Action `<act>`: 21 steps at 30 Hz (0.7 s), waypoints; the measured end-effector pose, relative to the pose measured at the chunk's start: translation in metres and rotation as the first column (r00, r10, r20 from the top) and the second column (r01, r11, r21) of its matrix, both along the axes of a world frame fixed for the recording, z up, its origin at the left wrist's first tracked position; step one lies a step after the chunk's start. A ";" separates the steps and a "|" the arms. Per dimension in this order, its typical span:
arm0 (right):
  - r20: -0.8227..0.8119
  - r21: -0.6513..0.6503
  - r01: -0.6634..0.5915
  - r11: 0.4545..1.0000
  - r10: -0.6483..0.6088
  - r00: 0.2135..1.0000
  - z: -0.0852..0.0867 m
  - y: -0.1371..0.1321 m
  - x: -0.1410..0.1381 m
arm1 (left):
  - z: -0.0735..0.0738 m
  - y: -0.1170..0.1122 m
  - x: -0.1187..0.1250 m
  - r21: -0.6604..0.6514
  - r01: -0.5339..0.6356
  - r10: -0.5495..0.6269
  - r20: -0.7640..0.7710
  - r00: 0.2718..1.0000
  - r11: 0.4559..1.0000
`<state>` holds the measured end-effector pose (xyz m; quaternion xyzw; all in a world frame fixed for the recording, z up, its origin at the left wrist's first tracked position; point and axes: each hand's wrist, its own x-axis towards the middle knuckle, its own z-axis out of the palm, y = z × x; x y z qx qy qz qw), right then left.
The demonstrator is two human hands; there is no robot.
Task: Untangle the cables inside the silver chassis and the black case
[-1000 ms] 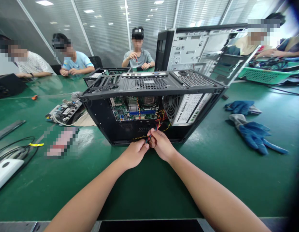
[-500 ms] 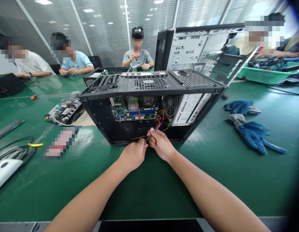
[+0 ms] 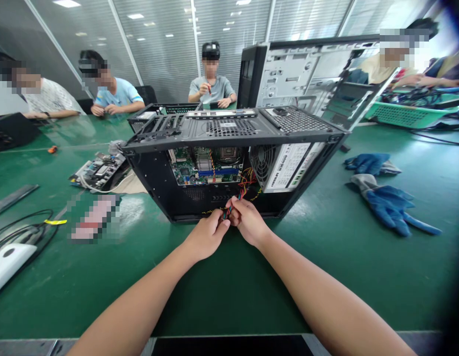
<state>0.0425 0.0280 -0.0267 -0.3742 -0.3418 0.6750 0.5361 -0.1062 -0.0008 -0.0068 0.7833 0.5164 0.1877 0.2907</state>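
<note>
An open black computer case [image 3: 229, 129] lies on its side on the green table [image 3: 229, 291], showing its motherboard [image 3: 205, 168] and a grey power supply [image 3: 288, 165]. A bundle of red, yellow and black cables [image 3: 244, 188] runs out of the case toward me. My left hand [image 3: 206, 236] and my right hand [image 3: 247, 221] meet at the case's front edge, both pinched shut on the end of that cable bundle. What sits between the fingertips is mostly hidden.
A pair of blue gloves [image 3: 388, 200] lies to the right. A loose circuit board [image 3: 99, 170], black cables [image 3: 21, 230] and a white device [image 3: 7, 262] sit on the left. A second open case [image 3: 307, 74] stands behind. Several people sit around the table; a green basket [image 3: 403, 116] is far right.
My left hand has shifted slightly up and right, closer against my right hand on the cables. Everything else stays in place.
</note>
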 end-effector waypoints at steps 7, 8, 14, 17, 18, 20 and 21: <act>-0.004 0.017 -0.002 1.000 0.002 1.000 0.003 -0.001 -0.001 | -0.004 -0.002 0.004 0.127 0.009 0.031 -0.315 0.949 0.992; -0.009 0.018 0.001 1.000 -0.001 1.000 0.002 -0.001 -0.001 | -0.004 -0.003 0.005 0.158 0.014 0.049 -0.385 0.921 0.987; -0.009 0.011 0.019 1.000 -0.019 1.000 -0.002 0.000 -0.001 | -0.003 -0.005 0.008 0.187 0.021 0.071 -0.469 0.880 0.982; 0.006 0.012 0.047 0.999 -0.047 0.999 -0.002 -0.001 -0.001 | -0.003 -0.006 0.006 0.133 0.002 0.039 -0.306 0.951 0.991; 0.010 0.020 0.068 0.997 -0.068 0.998 -0.001 -0.001 -0.001 | -0.003 -0.006 0.006 0.120 0.001 0.028 -0.239 0.971 0.993; 0.001 0.025 0.113 0.993 -0.113 0.994 0.001 -0.001 0.000 | -0.004 -0.007 0.005 0.106 0.007 0.005 -0.108 0.994 0.994; -0.011 0.017 0.132 0.991 -0.132 0.991 0.001 -0.001 0.001 | -0.005 -0.007 0.005 0.091 0.012 -0.008 -0.042 0.999 0.996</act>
